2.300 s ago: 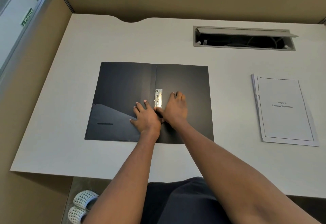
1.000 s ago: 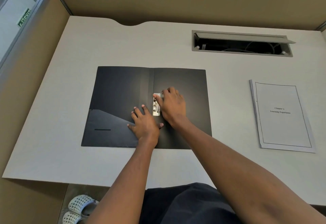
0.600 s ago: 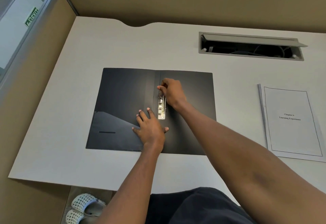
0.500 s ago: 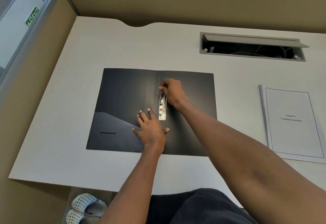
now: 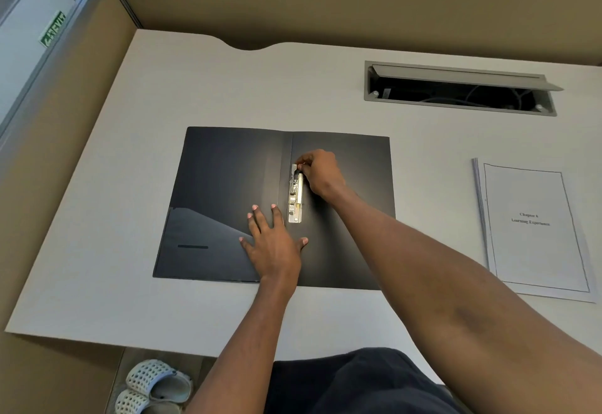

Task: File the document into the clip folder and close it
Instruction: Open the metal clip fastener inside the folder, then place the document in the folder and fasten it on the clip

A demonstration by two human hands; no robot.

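One black folder [image 5: 228,192] lies open and flat on the white desk [image 5: 195,87], both covers spread, with its near edge a little in from the desk's near edge. The left hand [image 5: 275,244] presses flat on it, fingers spread apart, palm over the spine near the folder's near edge. Just beyond the left fingertips, one metal clip [image 5: 295,200] runs along the spine. The right hand [image 5: 321,171] reaches past the left one, and its fingertips are pinched together on the clip's far end — the lever there looks raised, though how far is hard to tell. No paper sits under the clip; the left cover carries one slanted inner pocket [image 5: 202,244], left of the left hand, and nothing shows in it

One stapled document [image 5: 534,231] with a printed title lies well to the right of the right forearm, apart from the folder, close to the desk's right side. Between folder and document the desk is bare, as is the wide stretch beyond the right hand up to one open cable hatch [image 5: 456,91] — cables lie inside it. Below the desk's near edge, left of the left forearm, two white perforated shoes [image 5: 153,384] sit on the floor
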